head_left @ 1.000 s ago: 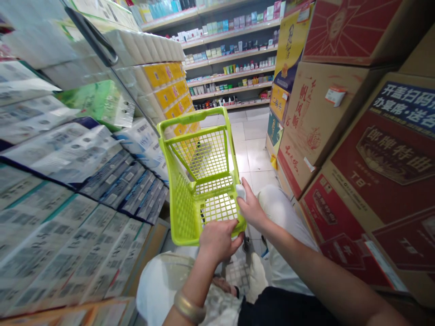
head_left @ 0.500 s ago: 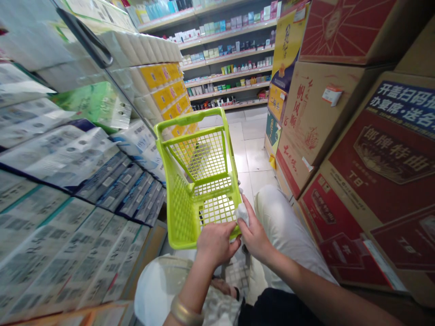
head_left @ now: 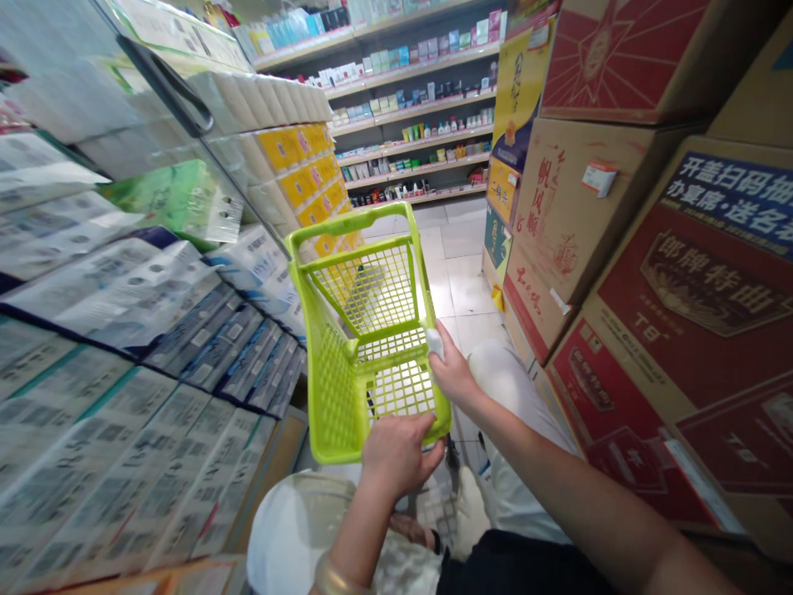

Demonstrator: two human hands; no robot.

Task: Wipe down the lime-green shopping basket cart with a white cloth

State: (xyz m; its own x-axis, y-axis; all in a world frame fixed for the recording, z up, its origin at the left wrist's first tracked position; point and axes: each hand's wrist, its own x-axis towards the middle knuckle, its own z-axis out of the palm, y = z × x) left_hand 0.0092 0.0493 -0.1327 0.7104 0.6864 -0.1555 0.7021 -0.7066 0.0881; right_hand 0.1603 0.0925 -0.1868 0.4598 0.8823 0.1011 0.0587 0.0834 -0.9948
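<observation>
A lime-green plastic shopping basket with mesh panels stands in front of my knees, its open side facing me. My left hand is closed around its near rim at the right corner. Pressed to the basket's right rim, my right hand grips a white wiping cloth, bunched small under the fingers. Part of the cloth is hidden by that hand.
Stacked packs of tissue paper rise along the left. Cardboard cartons line the right side. Shelves of small boxes and bottles stand at the back beyond a tiled floor. A dark-handled pole slants at upper left.
My right hand has slid forward along the basket's right rim with the cloth, away from my left hand. The left hand keeps its hold on the near rim.
</observation>
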